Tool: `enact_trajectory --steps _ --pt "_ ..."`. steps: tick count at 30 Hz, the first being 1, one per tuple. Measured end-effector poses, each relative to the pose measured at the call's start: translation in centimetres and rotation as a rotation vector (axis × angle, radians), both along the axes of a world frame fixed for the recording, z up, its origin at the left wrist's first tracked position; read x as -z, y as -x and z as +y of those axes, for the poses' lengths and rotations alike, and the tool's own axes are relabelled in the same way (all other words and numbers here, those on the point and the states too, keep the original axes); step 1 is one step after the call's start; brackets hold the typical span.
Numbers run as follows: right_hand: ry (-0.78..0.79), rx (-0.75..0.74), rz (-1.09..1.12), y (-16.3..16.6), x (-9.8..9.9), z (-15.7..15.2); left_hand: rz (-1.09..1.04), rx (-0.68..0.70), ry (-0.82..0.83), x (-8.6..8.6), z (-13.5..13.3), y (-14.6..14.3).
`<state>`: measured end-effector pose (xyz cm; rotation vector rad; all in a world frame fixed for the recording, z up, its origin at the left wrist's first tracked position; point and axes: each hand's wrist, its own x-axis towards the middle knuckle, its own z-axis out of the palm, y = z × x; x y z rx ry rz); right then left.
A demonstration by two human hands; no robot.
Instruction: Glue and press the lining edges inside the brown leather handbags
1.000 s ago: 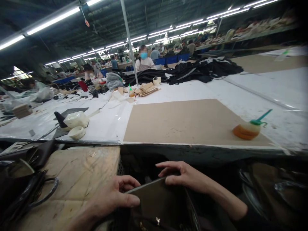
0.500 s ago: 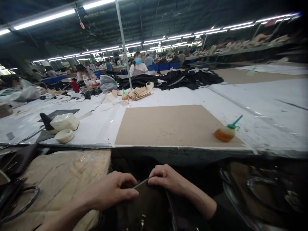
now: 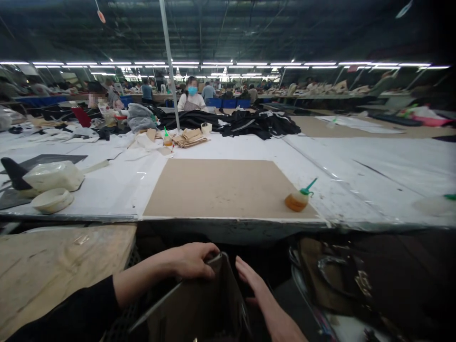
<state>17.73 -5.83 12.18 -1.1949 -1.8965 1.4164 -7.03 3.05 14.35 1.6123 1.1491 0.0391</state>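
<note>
My left hand (image 3: 190, 260) is closed on the top edge of a stiff dark brown bag panel (image 3: 199, 306) that stands below the table's front edge. My right hand (image 3: 253, 282) lies just right of the panel's top corner, fingers stretched flat and together, holding nothing; whether it touches the panel I cannot tell. Both hands sit low in the dark gap in front of the long white table (image 3: 228, 142).
A brown cardboard sheet (image 3: 221, 187) lies on the table with an orange glue bottle (image 3: 298, 198) at its right corner. Cream containers (image 3: 53, 183) stand at left. A wooden board (image 3: 53, 266) is lower left, dark bags (image 3: 356, 280) lower right. Other people work beyond black fabric (image 3: 249, 123).
The camera has swung right and tilted up. My right hand has let go of the panel's top edge and opened flat beside it. My left hand keeps its grip.
</note>
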Motion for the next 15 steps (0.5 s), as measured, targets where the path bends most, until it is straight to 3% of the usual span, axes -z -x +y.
enact_trajectory --steps 4,8,12,15 --pt "0.143 0.157 -0.008 -2.0 1.4 -1.2 -0.044 0.042 0.008 1.0 1.6 -1.8" --pt "0.270 0.279 0.094 -4.6 0.9 -0.7 -0.116 0.104 0.075 2.0 3.0 -2.3" --pt "0.421 0.288 0.228 -6.7 0.5 -0.4 -0.119 0.174 0.141 2.5 3.7 -1.7" --pt "0.411 0.267 0.192 -7.5 0.8 -0.3 -0.056 0.201 0.079 2.6 3.9 -1.5"
